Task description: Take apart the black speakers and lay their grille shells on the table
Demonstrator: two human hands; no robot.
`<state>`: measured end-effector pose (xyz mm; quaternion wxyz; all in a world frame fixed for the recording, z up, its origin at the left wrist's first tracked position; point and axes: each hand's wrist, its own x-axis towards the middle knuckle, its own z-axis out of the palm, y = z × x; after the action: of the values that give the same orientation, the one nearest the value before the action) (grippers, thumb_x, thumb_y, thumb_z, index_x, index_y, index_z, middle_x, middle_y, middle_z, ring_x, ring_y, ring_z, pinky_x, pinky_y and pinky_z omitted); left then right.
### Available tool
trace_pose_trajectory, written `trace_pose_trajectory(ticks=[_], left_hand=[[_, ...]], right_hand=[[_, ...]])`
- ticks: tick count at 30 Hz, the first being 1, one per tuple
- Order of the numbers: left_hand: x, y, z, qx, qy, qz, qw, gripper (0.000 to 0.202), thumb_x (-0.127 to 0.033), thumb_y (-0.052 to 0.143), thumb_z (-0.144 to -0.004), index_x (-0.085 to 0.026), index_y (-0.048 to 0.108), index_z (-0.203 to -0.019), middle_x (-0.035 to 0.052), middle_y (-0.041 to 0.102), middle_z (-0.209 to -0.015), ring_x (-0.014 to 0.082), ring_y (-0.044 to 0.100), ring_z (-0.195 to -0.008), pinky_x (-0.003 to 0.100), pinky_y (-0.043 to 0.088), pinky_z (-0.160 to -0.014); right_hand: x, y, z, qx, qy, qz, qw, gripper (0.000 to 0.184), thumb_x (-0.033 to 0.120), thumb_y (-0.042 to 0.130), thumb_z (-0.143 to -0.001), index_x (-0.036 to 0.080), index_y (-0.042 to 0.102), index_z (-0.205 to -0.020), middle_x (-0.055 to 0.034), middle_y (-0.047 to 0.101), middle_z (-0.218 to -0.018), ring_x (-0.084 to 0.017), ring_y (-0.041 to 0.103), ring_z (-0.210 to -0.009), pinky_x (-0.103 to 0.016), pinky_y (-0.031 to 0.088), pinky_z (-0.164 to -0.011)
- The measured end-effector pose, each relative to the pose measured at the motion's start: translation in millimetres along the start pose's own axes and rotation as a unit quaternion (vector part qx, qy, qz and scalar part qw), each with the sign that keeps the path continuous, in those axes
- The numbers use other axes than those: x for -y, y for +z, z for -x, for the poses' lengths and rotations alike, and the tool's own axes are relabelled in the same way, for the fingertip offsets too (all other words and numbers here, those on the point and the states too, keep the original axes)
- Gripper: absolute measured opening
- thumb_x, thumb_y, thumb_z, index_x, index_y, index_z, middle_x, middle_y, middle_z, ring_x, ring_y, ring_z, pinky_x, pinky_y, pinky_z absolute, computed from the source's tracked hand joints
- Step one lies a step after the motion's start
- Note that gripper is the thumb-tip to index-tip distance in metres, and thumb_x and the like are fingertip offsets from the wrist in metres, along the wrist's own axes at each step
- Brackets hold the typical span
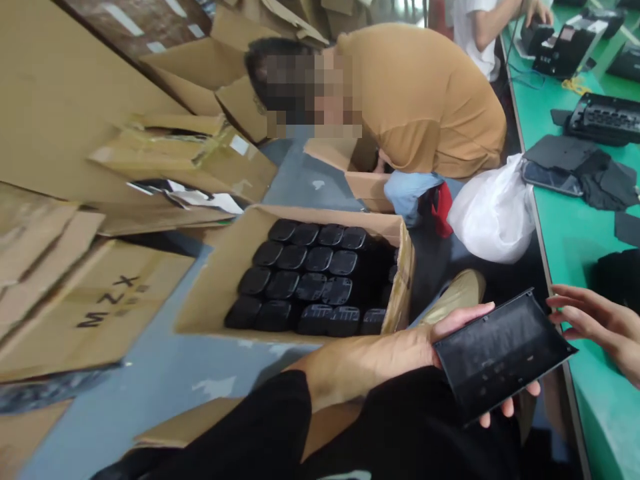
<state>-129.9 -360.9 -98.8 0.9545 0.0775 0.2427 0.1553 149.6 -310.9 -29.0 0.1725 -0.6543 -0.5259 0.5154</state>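
Left hand: (400,350) wrapped around a black plastic panel, (503,353) spread wide under it, with its fingertips (507,407) showing past the lower edge; it has firm hold of the panel.
Right hand: (603,327) open, fingers loosely curved, at 3 o'clock from the panel, just beside its far corner and not touching it.
Panel: shallow and rectangular with a raised rim, tilted in the left hand above the floor, its inner face turned up.
Sleeve: a black sleeve (250,427) covers the left forearm, running off toward 7 o'clock.
Carton: an open cardboard carton (300,223) sits at 10 o'clock from the left hand, packed with rows of rounded black plastic parts. (305,280)
Bag: a white plastic bag (493,213) lies at 12 o'clock from the panel.
Co-worker: a person in a tan shirt (425,100) bends low beyond the carton, at 12 o'clock.
Bench: a green workbench (565,220) runs along 2 o'clock, holding black panels (563,153) and black machines. (565,50)
Cardboard: flattened cardboard sheets (85,313) lie at 9 o'clock, one printed "MZX".
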Motion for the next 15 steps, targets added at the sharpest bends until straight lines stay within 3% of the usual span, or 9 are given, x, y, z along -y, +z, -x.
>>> trace_pose_trajectory(ticks=[2,4,6,11,13,15], left_hand=[[-3,-4.4,-4,0.122,-0.093,0.038,0.987,0.1,-0.081,0.021,-0.097,-0.004,0.073,-0.135,0.0249,0.074,-0.12,0.0364,0.078,-0.077,0.055,0.056,-0.061],[-6,-8.8,-3,0.123,-0.111,0.055,0.985,0.101,-0.078,0.016,-0.1,-0.001,0.072,-0.132,0.0251,0.073,-0.116,0.036,0.077,-0.076,0.055,0.056,-0.058],[-8,-12.4,0,0.109,-0.119,0.052,0.986,0.1,-0.077,0.016,-0.102,0.001,0.071,-0.131,0.0252,0.073,-0.116,0.0362,0.077,-0.077,0.055,0.055,-0.057],[-10,-27.1,0,0.085,-0.104,0.05,0.99,0.109,-0.09,0.022,-0.096,0.001,0.067,-0.137,0.023,0.075,-0.109,0.0406,0.076,-0.085,0.067,0.054,-0.071],[-8,-36.6,2,0.063,-0.051,0.076,0.994,0.108,-0.092,0.024,-0.094,-0.003,0.07,-0.133,0.0209,0.078,-0.105,0.0399,0.077,-0.086,0.069,0.056,-0.076],[-4,-44.5,7,0.017,0.05,0.108,0.993,0.098,-0.091,0.036,-0.093,-0.007,0.073,-0.126,0.0192,0.08,-0.104,0.0362,0.077,-0.086,0.062,0.061,-0.078]], right_hand=[[-2,18,-11,0.089,0.031,-0.049,0.994,0.075,0.073,0.087,-0.075,0.022,0.079,-0.129,-0.0141,0.079,-0.111,-0.029,0.075,-0.087,-0.037,0.063,-0.07],[-10,29,-14,0.145,0.056,-0.097,0.983,0.07,0.068,0.089,-0.076,0.019,0.08,-0.124,-0.0099,0.077,-0.09,-0.02,0.067,-0.068,-0.029,0.054,-0.059],[-20,35,-14,0.16,0.066,-0.144,0.974,0.064,0.065,0.092,-0.076,0.018,0.082,-0.117,-0.0061,0.072,-0.076,-0.015,0.06,-0.059,-0.025,0.048,-0.054],[-36,44,-9,0.104,0.09,-0.233,0.963,0.055,0.057,0.101,-0.067,0.019,0.083,-0.102,-0.0029,0.066,-0.069,-0.012,0.056,-0.053,-0.023,0.044,-0.051],[-42,44,-7,0.059,0.087,-0.264,0.959,0.053,0.055,0.102,-0.065,0.021,0.082,-0.1,-0.0025,0.067,-0.073,-0.011,0.056,-0.056,-0.022,0.045,-0.053],[-48,43,-4,0.013,0.079,-0.284,0.956,0.052,0.053,0.102,-0.066,0.024,0.08,-0.102,-0.0016,0.067,-0.075,-0.011,0.057,-0.059,-0.02,0.046,-0.055]])
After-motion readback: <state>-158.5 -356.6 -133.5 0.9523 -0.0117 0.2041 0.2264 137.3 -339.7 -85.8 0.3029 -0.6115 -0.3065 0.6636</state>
